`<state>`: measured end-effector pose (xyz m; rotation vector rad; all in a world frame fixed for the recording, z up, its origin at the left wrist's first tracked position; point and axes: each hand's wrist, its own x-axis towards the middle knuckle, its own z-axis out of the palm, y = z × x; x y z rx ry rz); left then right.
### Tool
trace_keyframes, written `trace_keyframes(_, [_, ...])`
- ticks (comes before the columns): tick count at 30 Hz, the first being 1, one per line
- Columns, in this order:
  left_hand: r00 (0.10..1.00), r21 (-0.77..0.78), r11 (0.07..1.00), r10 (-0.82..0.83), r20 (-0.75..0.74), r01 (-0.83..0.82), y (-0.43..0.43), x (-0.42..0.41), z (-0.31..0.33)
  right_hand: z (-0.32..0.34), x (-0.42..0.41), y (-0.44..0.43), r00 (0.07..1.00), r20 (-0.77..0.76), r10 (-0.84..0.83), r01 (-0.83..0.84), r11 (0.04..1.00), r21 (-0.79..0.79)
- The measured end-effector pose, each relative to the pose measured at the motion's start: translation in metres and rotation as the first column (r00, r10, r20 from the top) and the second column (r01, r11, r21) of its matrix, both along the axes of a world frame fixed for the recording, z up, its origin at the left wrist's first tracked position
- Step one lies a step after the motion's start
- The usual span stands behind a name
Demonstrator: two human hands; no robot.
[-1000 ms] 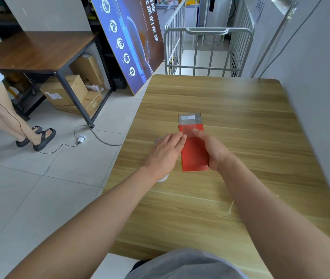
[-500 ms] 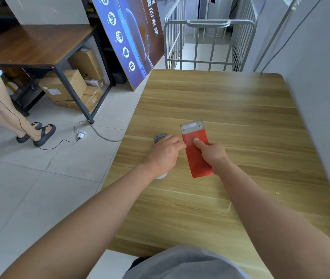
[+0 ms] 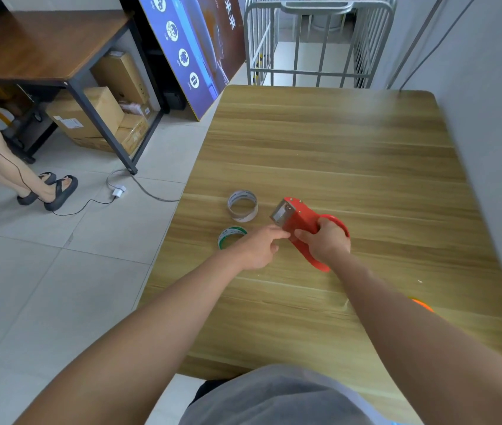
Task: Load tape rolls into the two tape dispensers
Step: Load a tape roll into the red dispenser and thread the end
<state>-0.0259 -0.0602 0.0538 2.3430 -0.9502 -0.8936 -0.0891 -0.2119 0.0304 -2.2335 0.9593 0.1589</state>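
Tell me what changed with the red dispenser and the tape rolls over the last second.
The right hand has tipped the red dispenser from lying flat up onto its side, so its metal end and loop handle now show. The left hand has come off the tape rolls, uncovering the white roll and the green-edged roll, and now touches the dispenser with its fingertips. Both rolls are on the wooden table, and the right hand's grip holds.
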Motion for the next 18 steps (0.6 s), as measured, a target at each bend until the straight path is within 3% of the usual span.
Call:
trace_keyframes(8, [0.993, -0.014, 0.994, 0.112, -0.042, -0.113, -0.007, 0.001, 0.004, -0.007, -0.006, -0.027, 0.995, -0.045, 0.085, -0.095, 0.933, -0.348])
trace_keyframes(18, [0.982, -0.120, 0.977, 0.170, -0.080, -0.179, -0.045, -0.022, -0.008, -0.021, -0.046, -0.081, 0.991, -0.116, 0.074, -0.111, 0.928, -0.356])
